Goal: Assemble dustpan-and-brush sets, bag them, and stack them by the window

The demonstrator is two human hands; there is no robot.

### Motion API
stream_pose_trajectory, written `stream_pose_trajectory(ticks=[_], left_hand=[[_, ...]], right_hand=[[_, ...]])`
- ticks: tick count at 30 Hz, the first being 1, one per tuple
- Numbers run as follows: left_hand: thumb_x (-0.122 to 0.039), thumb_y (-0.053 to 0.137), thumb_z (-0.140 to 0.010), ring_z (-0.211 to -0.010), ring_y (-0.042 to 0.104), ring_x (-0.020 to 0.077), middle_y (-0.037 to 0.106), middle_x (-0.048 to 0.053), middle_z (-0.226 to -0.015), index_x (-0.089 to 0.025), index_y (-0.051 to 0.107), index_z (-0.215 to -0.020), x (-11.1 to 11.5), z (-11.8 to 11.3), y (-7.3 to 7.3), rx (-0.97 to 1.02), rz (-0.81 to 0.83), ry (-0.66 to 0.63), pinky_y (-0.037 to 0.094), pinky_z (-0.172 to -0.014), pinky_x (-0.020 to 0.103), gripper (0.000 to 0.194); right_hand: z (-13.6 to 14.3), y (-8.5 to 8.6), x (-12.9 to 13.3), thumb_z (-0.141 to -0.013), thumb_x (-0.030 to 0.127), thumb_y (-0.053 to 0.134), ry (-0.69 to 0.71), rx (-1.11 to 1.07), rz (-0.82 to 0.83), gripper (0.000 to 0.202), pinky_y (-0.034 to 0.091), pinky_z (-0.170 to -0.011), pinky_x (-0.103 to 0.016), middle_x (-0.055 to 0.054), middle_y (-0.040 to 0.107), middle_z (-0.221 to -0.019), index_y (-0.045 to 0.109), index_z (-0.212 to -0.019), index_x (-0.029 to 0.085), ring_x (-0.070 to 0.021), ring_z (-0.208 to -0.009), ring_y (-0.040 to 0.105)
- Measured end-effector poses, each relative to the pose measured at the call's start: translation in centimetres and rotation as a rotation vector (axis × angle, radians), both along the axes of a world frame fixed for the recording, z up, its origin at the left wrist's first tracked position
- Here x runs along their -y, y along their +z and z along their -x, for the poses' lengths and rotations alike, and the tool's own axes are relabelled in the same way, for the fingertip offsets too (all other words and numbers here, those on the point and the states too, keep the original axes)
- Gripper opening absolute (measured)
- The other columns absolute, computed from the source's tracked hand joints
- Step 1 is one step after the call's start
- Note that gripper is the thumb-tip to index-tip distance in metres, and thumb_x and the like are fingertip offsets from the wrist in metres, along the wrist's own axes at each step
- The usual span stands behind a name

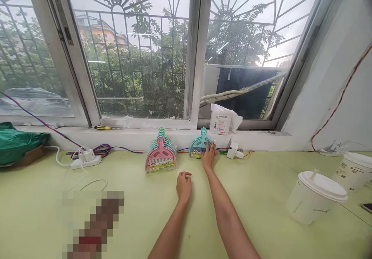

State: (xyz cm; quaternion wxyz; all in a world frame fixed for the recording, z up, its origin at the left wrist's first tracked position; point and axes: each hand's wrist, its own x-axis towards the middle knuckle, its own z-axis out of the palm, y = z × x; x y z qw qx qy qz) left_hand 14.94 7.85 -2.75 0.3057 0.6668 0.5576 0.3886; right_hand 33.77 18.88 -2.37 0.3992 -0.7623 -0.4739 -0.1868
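A teal mini dustpan-and-brush set [194,149] in clear wrap leans upright against the low wall under the window. My right hand [208,156] lies against its right side with the fingers spread, touching it. My left hand [184,187] hovers or rests over the table a little nearer to me; its fingers are loosely curled, thumb and forefinger apart, with nothing visible in them. Left of both hands stands a row of similar wrapped sets, a pink dustpan [161,154] at the front and teal ones behind it. Printed label cards show on the front ones.
A white power strip [86,161] with cables lies at left, near a green bag [21,144]. White adapter [233,150] sits right of my right hand. Lidded white cups [315,199] stand at right. The sill holds a yellow cutter [102,127] and white package [221,122]. A blurred patch covers the lower left.
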Motion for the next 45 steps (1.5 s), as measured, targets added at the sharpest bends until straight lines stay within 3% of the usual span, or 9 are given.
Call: stream_pose_trajectory(ticks=[3, 6, 11, 16, 19, 25, 32, 40, 45], left_hand=[[-0.010, 0.039, -0.081, -0.104, 0.057, 0.0193, 0.059, 0.005, -0.110, -0.023, 0.061, -0.090, -0.1, -0.2, 0.1, 0.008, 0.001, 0.000, 0.044, -0.084, 0.031, 0.027], [-0.009, 0.040, -0.080, -0.102, 0.057, 0.0194, 0.060, 0.005, -0.107, -0.022, 0.062, -0.089, 0.4, -0.4, 0.4, 0.047, -0.002, 0.011, 0.044, -0.086, 0.032, 0.027], [-0.003, 0.035, -0.081, -0.110, 0.053, 0.0200, 0.056, 0.007, -0.112, -0.021, 0.061, -0.089, 1.6, 0.3, 1.6, 0.177, -0.232, 0.059, 0.040, -0.096, 0.035, 0.032], [-0.003, 0.044, -0.080, -0.128, 0.036, 0.0244, 0.042, 0.014, -0.130, -0.016, 0.052, -0.111, -2.0, 5.6, 4.3, 0.112, -0.284, 0.552, 0.027, -0.106, 0.038, 0.034], [-0.012, 0.058, -0.080, -0.128, 0.035, 0.0290, 0.037, 0.018, -0.135, -0.014, 0.040, -0.123, -5.4, 10.1, 5.1, 0.038, -0.154, 0.704, 0.031, -0.100, 0.041, 0.047], [-0.029, 0.066, -0.079, -0.103, 0.053, 0.0249, 0.060, 0.011, -0.107, -0.016, 0.051, -0.102, -8.2, 15.1, 4.5, -0.150, 0.010, 0.432, 0.035, -0.090, 0.038, 0.031], [-0.021, 0.057, -0.082, -0.113, 0.046, 0.0262, 0.057, 0.012, -0.115, -0.018, 0.054, -0.101, -7.3, 15.0, 4.7, -0.223, -0.244, 0.480, 0.031, -0.094, 0.038, 0.019], [-0.018, 0.065, -0.072, -0.083, 0.059, 0.0141, 0.066, 0.003, -0.091, -0.018, 0.054, -0.086, -7.0, 15.2, 5.0, 0.015, -0.181, 0.316, 0.040, -0.078, 0.025, 0.018], [-0.019, 0.070, -0.064, -0.076, 0.059, 0.0156, 0.064, 0.001, -0.080, -0.017, 0.057, -0.085, -4.4, 13.2, 4.4, 0.032, -0.020, 0.131, 0.042, -0.070, 0.026, 0.025]], right_hand=[[0.3, 0.9, 2.6, -0.090, 0.030, 0.039, 0.077, 0.003, -0.050, 0.063, 0.014, -0.110, -0.059, -0.013, 0.003, -0.157, 0.017, -0.148, 0.020, -0.0282, -0.144, 0.004], [1.8, 0.9, 7.7, -0.091, 0.029, 0.035, 0.200, 0.002, -0.091, 0.059, 0.015, -0.113, -0.052, -0.012, 0.012, -0.156, 0.021, -0.147, 0.019, -0.0231, -0.144, 0.007], [6.2, -1.8, 19.3, -0.088, 0.028, 0.039, 0.514, -0.193, 0.218, 0.052, 0.022, -0.113, -0.048, -0.009, 0.025, -0.152, 0.035, -0.140, 0.023, -0.0215, -0.141, 0.020], [8.8, -3.1, 26.2, -0.090, 0.032, 0.038, 0.674, -0.201, 0.461, 0.046, 0.010, -0.112, -0.059, -0.006, 0.030, -0.151, 0.040, -0.136, 0.027, -0.0235, -0.143, 0.016], [9.2, -2.8, 26.9, -0.091, 0.032, 0.038, 0.681, -0.125, 0.498, 0.039, 0.010, -0.112, -0.060, -0.005, 0.033, -0.150, 0.049, -0.129, 0.028, -0.0241, -0.143, 0.016], [9.3, -2.4, 26.3, -0.091, 0.031, 0.040, 0.660, -0.130, 0.490, 0.036, 0.010, -0.112, -0.059, -0.005, 0.038, -0.147, 0.054, -0.124, 0.028, -0.0240, -0.142, 0.020], [8.4, -2.4, 25.6, -0.088, 0.029, 0.042, 0.677, -0.300, 0.286, 0.033, 0.029, -0.110, -0.050, -0.006, 0.051, -0.136, 0.063, -0.113, 0.025, -0.0233, -0.134, 0.036], [8.4, -2.3, 25.7, -0.085, 0.028, 0.044, 0.683, -0.396, 0.217, 0.032, 0.033, -0.109, -0.045, -0.006, 0.055, -0.130, 0.066, -0.107, 0.024, -0.0226, -0.129, 0.042], [8.2, -2.2, 25.5, -0.084, 0.026, 0.043, 0.691, -0.414, 0.148, 0.030, 0.038, -0.103, -0.042, -0.009, 0.059, -0.122, 0.067, -0.101, 0.021, -0.0217, -0.116, 0.053]])
